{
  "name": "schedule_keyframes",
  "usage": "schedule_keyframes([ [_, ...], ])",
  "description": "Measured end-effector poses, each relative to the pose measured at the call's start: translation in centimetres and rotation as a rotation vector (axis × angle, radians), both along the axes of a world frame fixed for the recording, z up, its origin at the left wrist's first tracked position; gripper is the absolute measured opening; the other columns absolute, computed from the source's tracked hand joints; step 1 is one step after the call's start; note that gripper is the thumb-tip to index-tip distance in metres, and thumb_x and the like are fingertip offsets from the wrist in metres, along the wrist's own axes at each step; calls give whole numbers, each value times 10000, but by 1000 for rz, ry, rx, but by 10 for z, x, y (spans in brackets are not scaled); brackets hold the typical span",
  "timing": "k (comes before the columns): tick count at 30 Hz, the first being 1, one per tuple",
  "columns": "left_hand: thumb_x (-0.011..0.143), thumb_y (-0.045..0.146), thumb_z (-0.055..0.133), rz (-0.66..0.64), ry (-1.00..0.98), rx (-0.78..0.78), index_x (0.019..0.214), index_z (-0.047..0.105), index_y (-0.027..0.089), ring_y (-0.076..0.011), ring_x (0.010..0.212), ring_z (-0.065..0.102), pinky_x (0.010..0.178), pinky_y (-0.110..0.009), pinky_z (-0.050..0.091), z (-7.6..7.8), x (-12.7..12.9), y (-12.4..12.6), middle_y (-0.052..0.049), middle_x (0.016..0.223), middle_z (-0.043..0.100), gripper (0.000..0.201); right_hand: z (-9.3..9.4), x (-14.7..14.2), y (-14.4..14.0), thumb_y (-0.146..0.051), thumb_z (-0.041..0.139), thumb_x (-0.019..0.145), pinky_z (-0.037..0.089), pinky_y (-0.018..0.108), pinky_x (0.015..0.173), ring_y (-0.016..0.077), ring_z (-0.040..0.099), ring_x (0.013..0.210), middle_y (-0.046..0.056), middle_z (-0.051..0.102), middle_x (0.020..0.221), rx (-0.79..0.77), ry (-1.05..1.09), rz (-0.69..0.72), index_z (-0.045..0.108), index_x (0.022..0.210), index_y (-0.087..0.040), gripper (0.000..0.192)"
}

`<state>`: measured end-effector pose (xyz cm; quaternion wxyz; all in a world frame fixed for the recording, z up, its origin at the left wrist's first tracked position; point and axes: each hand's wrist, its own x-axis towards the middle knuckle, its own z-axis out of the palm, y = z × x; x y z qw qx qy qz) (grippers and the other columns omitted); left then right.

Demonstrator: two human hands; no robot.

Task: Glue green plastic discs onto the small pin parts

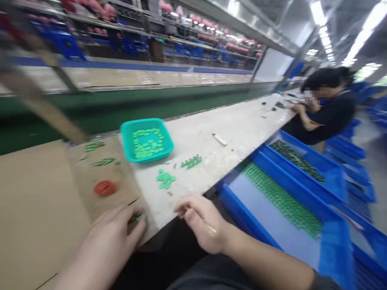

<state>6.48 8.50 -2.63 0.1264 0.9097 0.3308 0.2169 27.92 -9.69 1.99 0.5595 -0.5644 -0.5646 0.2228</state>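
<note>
My left hand (116,231) is at the near edge of the cardboard-covered part of the bench, its fingers closed around a small green piece (140,217) that shows between finger and thumb. Beside the bench's front edge, my right hand (205,223) is curled around a thin, pale stick (211,228); most of it is hidden in the fist. Beyond my hands lie a loose cluster of green discs (165,179) and a neater group of small green pieces (191,162). A round red dish or lid (104,188) rests on the cardboard near my left hand.
A turquoise basket (127,151) holds many green discs. Small green parts (103,162) lie on the cardboard. A white pen-like tool (219,139) lies farther along the white bench top (242,121). Blue trays (250,215) of parts stand at right. A co-worker (323,106) sits beyond them.
</note>
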Motion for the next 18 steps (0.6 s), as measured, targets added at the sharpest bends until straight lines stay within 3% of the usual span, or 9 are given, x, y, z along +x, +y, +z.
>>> schedule_keyframes([
  [3,1097,459,584,-30,-91,-3,1058,761,254,-236,872,755,760,-351,586,16,-36,-27,-37,987,777,274,-1,-5,2,-281,631,1123,629,306,868,190,771,922,63,789,1035,1,-60,-40,761,1192,-233,155],
  [6,1140,310,623,8,-187,64,1225,733,229,-199,1038,743,929,-314,581,23,-46,-50,-46,1148,758,161,-6,-3,15,-179,616,1128,635,297,893,180,792,958,36,826,1028,31,-80,-1,791,1246,-272,231],
  [9,1110,156,672,-17,-207,170,1228,741,199,-194,1044,709,981,-329,545,20,-47,-63,-50,1151,756,143,-8,-6,32,-203,623,1140,642,299,886,176,795,947,15,830,972,54,-72,17,813,1228,-284,225],
  [12,1086,132,707,-36,-171,258,1269,751,172,-222,1017,694,947,-375,534,15,-48,-67,-59,1190,785,192,-6,-14,51,-253,599,1159,649,291,842,164,798,885,8,815,938,4,-9,-38,800,1131,-269,203],
  [18,1113,137,660,-37,-177,258,1278,754,123,-237,1024,669,935,-406,505,10,-50,-66,-67,1231,797,190,0,-31,107,-257,670,1113,655,268,818,150,810,883,-4,795,949,-25,106,20,740,1112,-252,70],
])
